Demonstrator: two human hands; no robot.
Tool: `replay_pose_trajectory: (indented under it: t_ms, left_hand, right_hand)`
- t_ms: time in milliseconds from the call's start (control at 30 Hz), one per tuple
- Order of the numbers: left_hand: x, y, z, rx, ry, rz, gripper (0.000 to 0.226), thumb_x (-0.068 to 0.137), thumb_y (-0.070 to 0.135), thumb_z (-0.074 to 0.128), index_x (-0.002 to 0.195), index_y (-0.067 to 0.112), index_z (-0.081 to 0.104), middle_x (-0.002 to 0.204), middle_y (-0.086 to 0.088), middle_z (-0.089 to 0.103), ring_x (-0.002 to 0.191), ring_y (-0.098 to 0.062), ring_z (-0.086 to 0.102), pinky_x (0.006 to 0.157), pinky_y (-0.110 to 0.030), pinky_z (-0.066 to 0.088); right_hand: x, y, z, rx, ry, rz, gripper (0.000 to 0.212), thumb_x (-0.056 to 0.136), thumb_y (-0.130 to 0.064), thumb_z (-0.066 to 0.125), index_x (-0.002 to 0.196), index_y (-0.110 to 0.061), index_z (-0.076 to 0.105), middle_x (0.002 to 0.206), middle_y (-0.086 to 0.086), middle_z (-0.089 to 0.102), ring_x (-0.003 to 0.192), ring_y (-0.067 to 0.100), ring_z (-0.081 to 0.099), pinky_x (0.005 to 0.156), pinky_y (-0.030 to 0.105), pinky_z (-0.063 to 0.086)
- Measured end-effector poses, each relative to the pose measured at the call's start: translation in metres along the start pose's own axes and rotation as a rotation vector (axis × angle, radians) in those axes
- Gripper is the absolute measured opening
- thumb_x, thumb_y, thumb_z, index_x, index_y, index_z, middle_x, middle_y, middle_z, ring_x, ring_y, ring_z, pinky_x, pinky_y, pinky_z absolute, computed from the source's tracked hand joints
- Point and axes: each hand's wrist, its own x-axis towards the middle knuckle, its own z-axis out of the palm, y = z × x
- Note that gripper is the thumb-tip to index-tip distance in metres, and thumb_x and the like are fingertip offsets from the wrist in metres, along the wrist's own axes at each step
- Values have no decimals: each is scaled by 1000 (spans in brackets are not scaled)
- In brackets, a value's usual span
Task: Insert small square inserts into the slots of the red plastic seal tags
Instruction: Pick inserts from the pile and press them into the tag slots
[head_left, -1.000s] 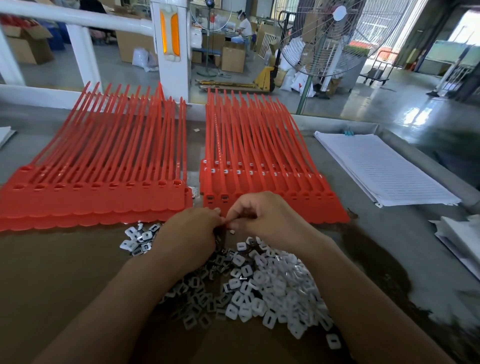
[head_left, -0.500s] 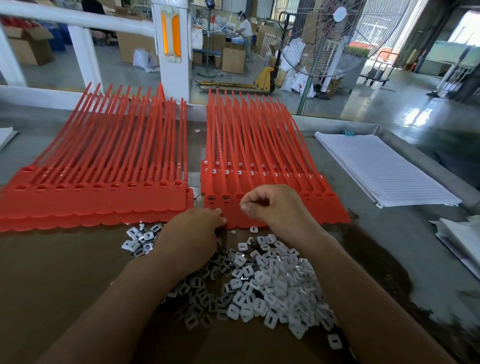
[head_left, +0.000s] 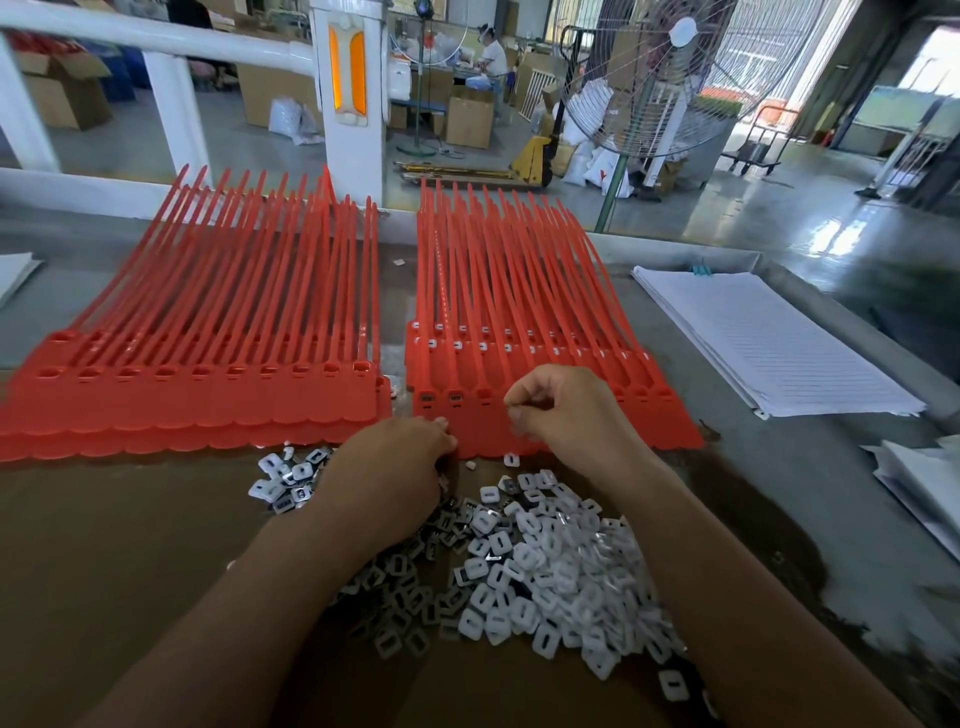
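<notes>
Head view: the right hand hovers over the front row of the right-hand red seal tags, fingertips pinched on what looks like one insert, though it is blurred. The left hand rests at the pile of inserts on the worktop, fingers curled under, so I cannot tell what it holds. Seating an insert seems to be the step in hand. The next move calls for squaring it to an open slot and pressing.
</notes>
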Motion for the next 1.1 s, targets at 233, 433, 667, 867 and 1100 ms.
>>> replay_pose_trajectory:
  t_ms: [233,433,667,867,1100]
  left_hand:
    - [0,1,1,21,16,5,52,88,7,39,138,24,37,145,7,35,129,-14,37,105,-29,30]
    - [-2,-1,2,24,47,17,50,87,7,38,134,23,43,142,6,40,126,-13,40,102,-28,33]
    - [-1,-2,3,42,42,20,49,86,7,39,131,23,48,141,4,42,125,-15,42,101,-31,37]
    - [-1,-1,4,52,42,12,47,87,7,36,129,22,49,137,3,47,123,-16,43,101,-32,38]
    - [-1,0,4,32,44,18,47,87,7,37,130,21,49,140,3,43,126,-15,41,102,-30,35]
  right_hand:
    - [20,-7,-2,-95,-65,-2,22,80,-5,66,75,-27,66,73,-15,62,67,-7,55,57,-1,40]
    - [36,-10,5,-122,-89,12,23,86,-3,58,99,-16,72,105,1,69,93,6,60,80,15,43]
    - [42,-4,16,-179,-88,39,25,86,-3,57,101,-17,72,106,0,69,99,8,59,84,17,41]
    - [44,-3,20,-177,-49,63,23,81,-3,61,95,-16,74,101,-2,70,100,10,60,89,22,44]
    - [50,-7,19,-174,-44,146,18,78,-4,63,84,-16,74,100,-5,69,97,8,56,81,19,38]
